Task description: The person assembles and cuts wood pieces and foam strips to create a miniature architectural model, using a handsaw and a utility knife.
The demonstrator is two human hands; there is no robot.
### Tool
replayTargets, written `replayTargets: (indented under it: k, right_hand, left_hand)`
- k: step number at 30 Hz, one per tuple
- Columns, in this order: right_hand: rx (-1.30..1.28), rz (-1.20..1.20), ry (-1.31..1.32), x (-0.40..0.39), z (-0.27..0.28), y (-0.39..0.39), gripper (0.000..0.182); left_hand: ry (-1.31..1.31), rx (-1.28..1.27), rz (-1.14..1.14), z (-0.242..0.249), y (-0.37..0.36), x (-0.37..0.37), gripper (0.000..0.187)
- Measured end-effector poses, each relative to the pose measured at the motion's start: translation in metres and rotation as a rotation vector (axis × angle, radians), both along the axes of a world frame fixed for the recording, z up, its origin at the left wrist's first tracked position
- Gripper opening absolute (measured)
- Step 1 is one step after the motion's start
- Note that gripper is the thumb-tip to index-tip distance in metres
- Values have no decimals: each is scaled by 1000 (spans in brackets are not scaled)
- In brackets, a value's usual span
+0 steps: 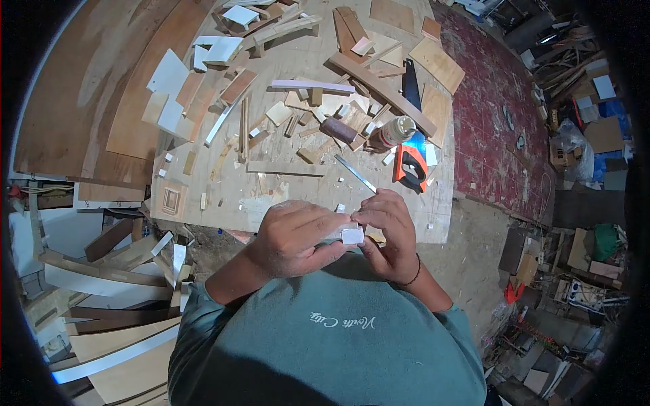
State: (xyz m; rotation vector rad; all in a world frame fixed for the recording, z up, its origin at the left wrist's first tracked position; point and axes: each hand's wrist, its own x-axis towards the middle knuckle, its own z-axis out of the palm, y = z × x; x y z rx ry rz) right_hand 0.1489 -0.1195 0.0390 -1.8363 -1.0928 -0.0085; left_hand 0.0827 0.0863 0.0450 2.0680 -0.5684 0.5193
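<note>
Close in front of my chest, both hands pinch a small white block [353, 235] between them. My left hand [294, 233] is closed, its thumb and fingers at the block's left side. From the other side my right hand [387, 230] closes on it, fingertips at its upper and right edges. A narrow metal strip [355, 172] points up and left from behind my right index finger; its near end is hidden by the hand. Another little white piece [340, 208] lies just beyond my fingertips.
The wooden worktable [271, 196] carries many wood offcuts. To the right lie a handsaw [411, 169] with an orange-black handle and a jar [394, 133]. A brown cylinder [338, 130] and long batten [382, 95] lie mid-table. Boards [115, 338] are stacked at lower left.
</note>
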Motion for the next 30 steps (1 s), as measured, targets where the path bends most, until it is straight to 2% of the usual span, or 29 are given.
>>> replayTargets:
  k: [12,19,22,24,30]
  right_hand:
    - [15,12,-17,-2,6,1,40]
    - [-66,-41,-34,0,9,4,41]
    - [-109,-75,37,5,15,11,43]
    - [-110,-81,110,9,13,12,45]
    - [-144,-6,260,17,-11,8,30]
  left_hand:
    - [-6,69,-21,9,0,1,36]
    - [-16,34,3,7,1,8,32]
    - [47,-20,35,2,7,16,30]
    - [319,-226,99,-3,9,14,29]
    - [427,-370,134,-17,16,11,34]
